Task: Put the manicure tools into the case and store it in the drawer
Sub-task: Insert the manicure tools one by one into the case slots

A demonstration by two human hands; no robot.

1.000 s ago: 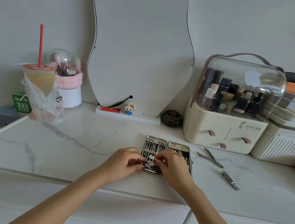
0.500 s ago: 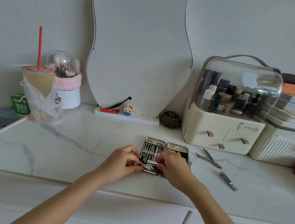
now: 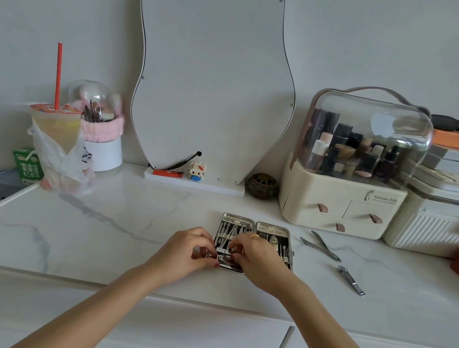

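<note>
A white marble tabletop (image 3: 95,226) spreads under my arms. On it, directly beneath my fingertips, lies the open manicure case (image 3: 256,231), its two halves flat and lined with metal tools. My left hand (image 3: 186,253) and my right hand (image 3: 257,258) meet over the case's near left corner, fingers curled, pinching a small metal tool (image 3: 227,261) against the case there. To the right of my right hand, apart from it, lie nippers (image 3: 321,245) and nearer, a nail clipper (image 3: 351,280).
</note>
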